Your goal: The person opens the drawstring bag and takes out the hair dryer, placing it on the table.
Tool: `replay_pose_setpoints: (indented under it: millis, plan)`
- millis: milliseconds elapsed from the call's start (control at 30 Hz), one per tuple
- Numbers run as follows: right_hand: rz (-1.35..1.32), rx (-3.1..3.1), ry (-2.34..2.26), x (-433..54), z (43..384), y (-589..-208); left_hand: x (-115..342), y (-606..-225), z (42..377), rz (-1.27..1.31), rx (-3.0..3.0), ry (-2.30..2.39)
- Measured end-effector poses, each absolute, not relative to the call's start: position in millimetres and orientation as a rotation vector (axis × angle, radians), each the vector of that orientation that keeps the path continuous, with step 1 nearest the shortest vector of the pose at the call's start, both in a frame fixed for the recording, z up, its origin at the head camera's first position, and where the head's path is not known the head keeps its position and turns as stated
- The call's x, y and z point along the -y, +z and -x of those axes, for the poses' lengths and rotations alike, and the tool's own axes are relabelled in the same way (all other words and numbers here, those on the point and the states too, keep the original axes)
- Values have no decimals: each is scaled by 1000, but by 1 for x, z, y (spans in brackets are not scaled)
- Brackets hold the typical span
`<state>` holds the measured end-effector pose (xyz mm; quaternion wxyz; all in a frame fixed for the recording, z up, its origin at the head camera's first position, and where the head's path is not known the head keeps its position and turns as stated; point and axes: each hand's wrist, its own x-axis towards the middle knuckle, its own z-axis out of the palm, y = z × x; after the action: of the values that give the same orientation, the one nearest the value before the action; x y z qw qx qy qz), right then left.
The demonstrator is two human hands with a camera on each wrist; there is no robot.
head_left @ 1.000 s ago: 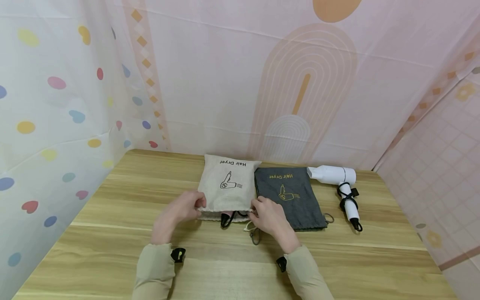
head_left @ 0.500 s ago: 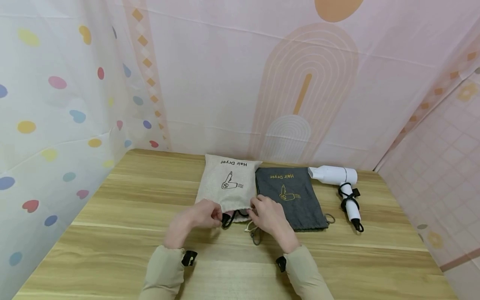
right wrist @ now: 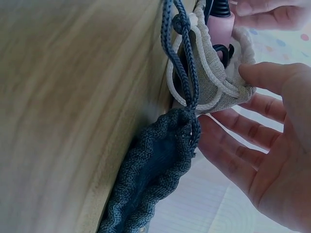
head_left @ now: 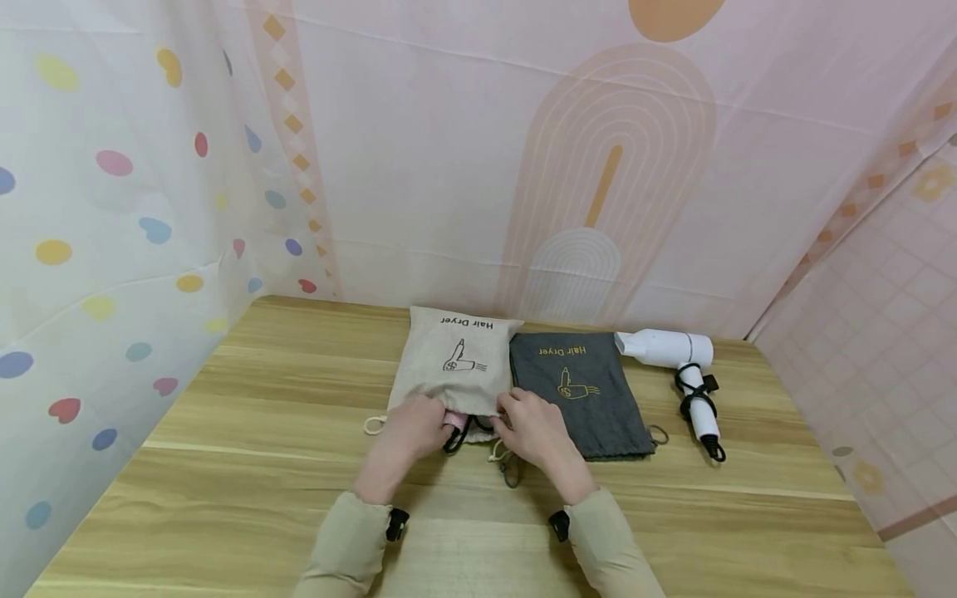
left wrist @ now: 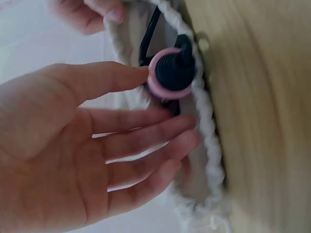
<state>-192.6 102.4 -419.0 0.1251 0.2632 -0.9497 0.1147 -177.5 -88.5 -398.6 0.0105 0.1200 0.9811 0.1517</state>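
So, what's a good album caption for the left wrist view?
Left fingers at a pink handle in an open bag.

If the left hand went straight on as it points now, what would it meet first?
Probably the pink handle in the open beige bag; the fingers of the left hand are close to that handle, though contact is unclear.

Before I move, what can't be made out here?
Head: rest of the pink handle, hidden inside the beige bag.
Head: any contents of the dark gray bag, hidden by its fabric.
Left wrist: most of the right hand, cut off by the top edge.
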Motion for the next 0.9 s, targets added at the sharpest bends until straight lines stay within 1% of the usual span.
replay_pose_setpoints:
  millis: [133,267,500,700,900]
  plan:
    - [-789,2753,341,-102,193,-419,78,-408,181,-373,-3176,382]
    - [-819,2749,345,-103,194,-420,66,-418,187,-295,-3225,338]
    - [-865,2735,361,-105,196,-423,55,-423,192,-77,-3193,464]
    - [-880,2750,376,-106,197,-424,51,-423,194,15,-3141,599]
    - [-894,2820,457,-109,198,-422,46,-429,195,108,-3136,572]
